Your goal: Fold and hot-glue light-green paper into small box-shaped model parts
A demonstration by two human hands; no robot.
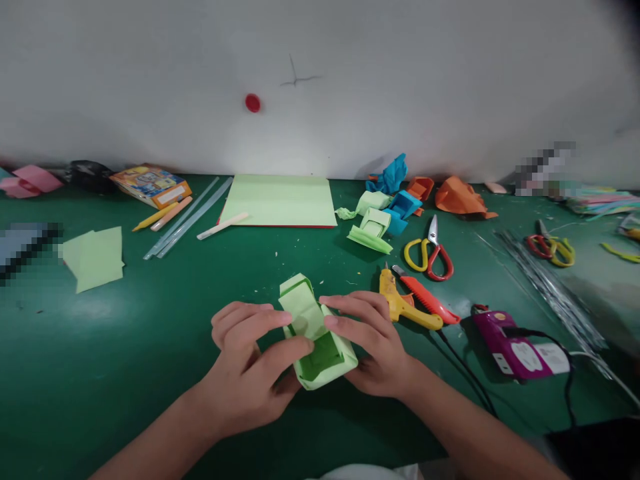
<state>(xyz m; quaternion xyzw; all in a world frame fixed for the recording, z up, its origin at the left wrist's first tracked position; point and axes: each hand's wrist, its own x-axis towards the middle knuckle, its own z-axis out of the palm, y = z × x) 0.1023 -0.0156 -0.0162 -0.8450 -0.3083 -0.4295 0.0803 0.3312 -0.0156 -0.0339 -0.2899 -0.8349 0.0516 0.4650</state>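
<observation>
A folded light green paper box (327,360) is held tilted above the front middle of the table, its near part open at the top and a flap standing at the far end. My left hand (250,360) grips its left side, thumb reaching over the opening and index finger on the edge. On the other side, my right hand (375,343) holds the right wall with its fingers bent over the rim; its thumb is mostly hidden. Just beyond my right hand lie a yellow glue gun (403,303) and a red utility knife (430,300).
Green paper sheets (280,200) lie at the back, with small folded paper pieces (373,223) beside them. Scissors (434,250), a purple power strip (520,347) with cords and a wire bundle (555,287) occupy the right. Glue sticks (187,220) and green squares (100,257) lie left.
</observation>
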